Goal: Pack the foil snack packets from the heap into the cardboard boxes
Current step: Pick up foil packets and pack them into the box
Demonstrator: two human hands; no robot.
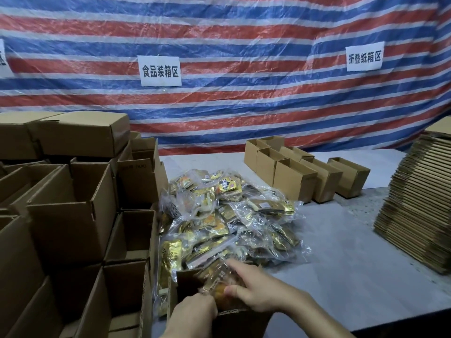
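A heap of gold and clear foil snack packets (227, 215) lies on the grey table in the middle of the head view. At the near edge stands a small open cardboard box (183, 281). One snack packet (217, 276) sits tilted in its mouth. My right hand (253, 286) presses on that packet, forefinger stretched toward the heap. My left hand (195, 311) grips the packet's lower end at the box's near rim. The box's inside is mostly hidden by both hands.
Open empty cardboard boxes (70, 211) are stacked at the left, closed ones (83, 132) behind them. Several small boxes (295, 176) stand at the back of the table (353, 252). A tall stack of flat folded cartons (419, 201) fills the right edge. A striped tarpaulin (219, 45) hangs behind.
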